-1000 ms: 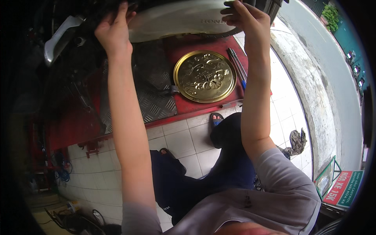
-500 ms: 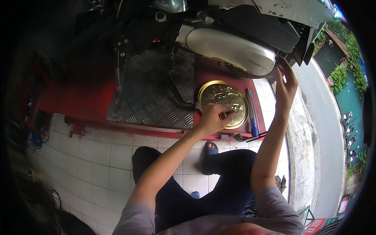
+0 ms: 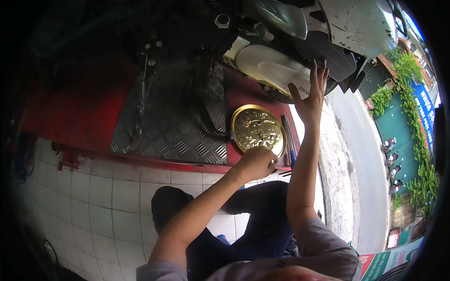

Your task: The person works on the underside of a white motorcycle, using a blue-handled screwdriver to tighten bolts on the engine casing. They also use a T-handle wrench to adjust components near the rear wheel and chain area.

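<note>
The silver cover (image 3: 267, 68) sits on the motorbike (image 3: 361, 28), above the red table (image 3: 70, 100). The right hand (image 3: 308, 100) is at its end, fingers spread apart; contact cannot be confirmed. The left hand (image 3: 255, 164) is curled at the near rim of the gold tray (image 3: 258, 125); whether its fingers clamp anything cannot be told. Assessment: cover probably stiff, smooth, slippery; best gripped by opposite edges. Tray likely light, rigid; grip the rim.
</note>
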Demonstrator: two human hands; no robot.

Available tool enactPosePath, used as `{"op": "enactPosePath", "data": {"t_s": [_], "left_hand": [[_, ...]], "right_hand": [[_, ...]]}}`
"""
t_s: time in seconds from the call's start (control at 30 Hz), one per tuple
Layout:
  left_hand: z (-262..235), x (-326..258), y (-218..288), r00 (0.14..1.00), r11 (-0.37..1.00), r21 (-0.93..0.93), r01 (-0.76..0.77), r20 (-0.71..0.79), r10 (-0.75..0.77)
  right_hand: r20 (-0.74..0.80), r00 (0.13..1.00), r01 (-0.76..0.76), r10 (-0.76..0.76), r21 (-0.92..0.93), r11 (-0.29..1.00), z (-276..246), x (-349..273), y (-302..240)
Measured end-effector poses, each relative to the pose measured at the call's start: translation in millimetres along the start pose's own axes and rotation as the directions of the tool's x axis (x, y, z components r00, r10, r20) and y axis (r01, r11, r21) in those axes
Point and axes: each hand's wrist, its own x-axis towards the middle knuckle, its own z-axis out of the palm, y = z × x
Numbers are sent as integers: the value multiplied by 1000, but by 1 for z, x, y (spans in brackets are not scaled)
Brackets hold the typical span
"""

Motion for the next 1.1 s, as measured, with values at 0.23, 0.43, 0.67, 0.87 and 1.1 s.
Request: {"op": "enactPosePath", "data": {"t_s": [0.23,0.43,0.67,0.87,1.1], "left_hand": [[-12,-12,-10,999,995,86,44,9,-45],[-13,-13,-6,998,994,92,54,31,-57],[-1,-5,-5,990,989,136,63,116,-79],[12,-4,7,969,989,84,121,206,-136],[26,8,7,960,983,34,178,212,-181]], "right_hand": [[-1,999,36,-36,-61,998,7,5,3],[58,998,1,1,-42,999,-5,8,-1],[43,998,-53,48,128,990,-42,-2,8],[-4,973,-229,229,67,971,-94,-36,60],[25,759,-600,650,412,686,-102,-147,159]]}}
